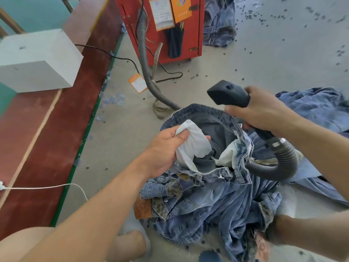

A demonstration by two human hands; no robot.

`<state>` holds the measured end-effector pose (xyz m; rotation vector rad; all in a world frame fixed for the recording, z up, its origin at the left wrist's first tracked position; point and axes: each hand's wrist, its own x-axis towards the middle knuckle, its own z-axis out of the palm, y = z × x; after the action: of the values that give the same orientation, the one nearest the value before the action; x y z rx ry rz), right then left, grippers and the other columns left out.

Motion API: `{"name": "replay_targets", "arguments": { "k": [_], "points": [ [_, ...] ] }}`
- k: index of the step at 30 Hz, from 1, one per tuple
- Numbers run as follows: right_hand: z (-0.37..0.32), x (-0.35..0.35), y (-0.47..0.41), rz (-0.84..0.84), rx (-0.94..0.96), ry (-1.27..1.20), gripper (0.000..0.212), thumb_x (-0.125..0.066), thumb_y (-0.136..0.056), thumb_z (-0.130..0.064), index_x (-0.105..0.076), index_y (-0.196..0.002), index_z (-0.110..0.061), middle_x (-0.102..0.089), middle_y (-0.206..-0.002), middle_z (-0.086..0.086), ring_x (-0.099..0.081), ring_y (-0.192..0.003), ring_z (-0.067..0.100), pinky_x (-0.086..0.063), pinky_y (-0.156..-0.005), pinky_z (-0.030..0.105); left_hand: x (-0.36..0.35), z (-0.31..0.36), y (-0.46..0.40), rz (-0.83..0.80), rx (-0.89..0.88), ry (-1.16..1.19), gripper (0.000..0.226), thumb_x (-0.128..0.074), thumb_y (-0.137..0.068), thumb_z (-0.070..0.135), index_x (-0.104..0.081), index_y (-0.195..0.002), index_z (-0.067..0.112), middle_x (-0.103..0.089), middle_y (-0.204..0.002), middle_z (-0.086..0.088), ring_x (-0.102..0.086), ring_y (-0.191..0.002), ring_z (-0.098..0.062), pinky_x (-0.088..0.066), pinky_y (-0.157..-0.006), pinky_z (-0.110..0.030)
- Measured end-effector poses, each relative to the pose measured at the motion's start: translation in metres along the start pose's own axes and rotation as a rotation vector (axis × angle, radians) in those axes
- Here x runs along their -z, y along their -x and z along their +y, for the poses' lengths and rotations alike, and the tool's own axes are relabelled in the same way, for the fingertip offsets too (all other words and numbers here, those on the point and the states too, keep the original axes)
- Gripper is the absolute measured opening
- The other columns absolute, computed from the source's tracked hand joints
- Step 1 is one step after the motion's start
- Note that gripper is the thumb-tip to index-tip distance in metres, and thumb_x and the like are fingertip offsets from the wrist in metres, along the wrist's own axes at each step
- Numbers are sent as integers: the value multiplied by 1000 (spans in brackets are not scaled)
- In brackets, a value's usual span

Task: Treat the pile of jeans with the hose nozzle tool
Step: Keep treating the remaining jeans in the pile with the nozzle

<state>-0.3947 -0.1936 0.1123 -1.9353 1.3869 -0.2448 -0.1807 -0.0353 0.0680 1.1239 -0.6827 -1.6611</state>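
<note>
Grey concrete floor (pixel 264 59), strewn with small dark bits. Dark red board (pixel 56 129) along the left edge, green-trimmed, with a white block (pixel 35 61) on top. Red machine cabinet (pixel 170 35) at the top middle, hung with orange-and-white tags; more denim heaped just behind it.

Pile of jeans (pixel 217 201) on the floor at lower centre, crumpled, blue, waistbands and a brown leather patch showing. Top pair held up with the waist opened wide toward the camera, white pocket linings turned out. More blue denim spread flat to the right.

Grey ribbed hose (pixel 143 59) dropping from the cabinet, curving across the floor behind the jeans, then looping up on the right to a metal collar.

Nozzle tool (pixel 228 95) above the far rim of the open waistband, dark and wedge-shaped, long axis running roughly left to right, wide mouth pointing left and slightly up, away from the denim. Handle end angled down to the right into the hose.

Right hand (pixel 264 112) wrapped around the nozzle handle, fingers curled tight about it. Left hand (pixel 166 148) at the near rim of the waist, fingers and thumb bunching a white pocket lining (pixel 194 144), pulled out of the jeans.

Thin white cord (pixel 47 187) lying at lower left.
</note>
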Motion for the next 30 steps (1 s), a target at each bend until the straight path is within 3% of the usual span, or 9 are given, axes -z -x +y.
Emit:
{"name": "replay_targets", "arguments": {
  "k": [3,7,9,12,15,18,22,26,30],
  "points": [
    [1,32,18,-30,221,-46,30,-76,-90,-45,-54,-108,-37,-70,-63,2,-66,-47,16,-50,-40,22,-1,1,-1,24,-1,44,31,-37,-111,14,-60,-128,2,-74,-123,-16,-70,-117,-27,-59,-90,-33],
    [-1,60,39,-191,316,67,50,-75,-76,-68,-60,-116,-43,-71,-62,-2,-67,-47,17,-49,-39,20,-1,3,-4,55,-16,32,31,-37,-111,13,-61,-127,0,-75,-120,-15,-71,-115,-26,-59,-95,-36],
    [0,58,43,-259,342,121,46,-77,-78,-65,-61,-115,-44,-70,-62,-5,-67,-46,12,-46,-40,15,-2,2,-5,70,1,0,30,-38,-111,14,-62,-126,2,-74,-122,-15,-70,-117,-27,-57,-101,-42],
    [1,50,41,-309,384,178,31,-77,-83,-50,-61,-108,-48,-68,-61,-10,-66,-47,8,-44,-41,12,-2,-1,-6,130,32,-61,28,-42,-110,15,-68,-117,7,-77,-115,-12,-72,-110,-30,-60,-93,-42],
    [-4,45,38,-366,367,196,26,-75,-84,-49,-59,-105,-50,-69,-64,-5,-67,-50,13,-50,-47,18,1,-4,-9,208,54,-159,32,-47,-109,16,-62,-125,-7,-70,-121,-25,-67,-110,-42,-52,-97,-51],
    [-13,36,35,-418,391,197,23,-75,-86,-44,-59,-102,-50,-70,-70,-9,-68,-53,12,-51,-52,18,2,-5,-9,223,45,-238,35,-48,-108,16,-58,-119,-16,-67,-104,-21,-64,-94,-32,-49,-87,-43],
    [-18,34,29,-311,431,95,16,-76,-89,-41,-61,-96,-43,-69,-64,-5,-65,-49,13,-48,-48,16,-3,-5,-7,195,66,-225,25,-46,-108,15,-68,-105,5,-72,-90,-8,-67,-78,-19,-54,-74,-33],
    [-15,47,22,-207,403,26,17,-77,-91,-34,-61,-96,-38,-67,-57,3,-61,-44,14,-43,-43,13,-2,-5,-6,185,81,-204,30,-44,-109,15,-66,-115,-4,-72,-99,-13,-67,-87,-24,-54,-82,-36],
    [-17,41,31,-340,376,152,23,-78,-87,-34,-61,-101,-41,-70,-67,-14,-65,-47,9,-46,-45,14,0,-4,-8,190,95,-203,27,-44,-110,16,-70,-106,7,-76,-92,-4,-71,-83,-17,-56,-80,-32]
  ]
}}
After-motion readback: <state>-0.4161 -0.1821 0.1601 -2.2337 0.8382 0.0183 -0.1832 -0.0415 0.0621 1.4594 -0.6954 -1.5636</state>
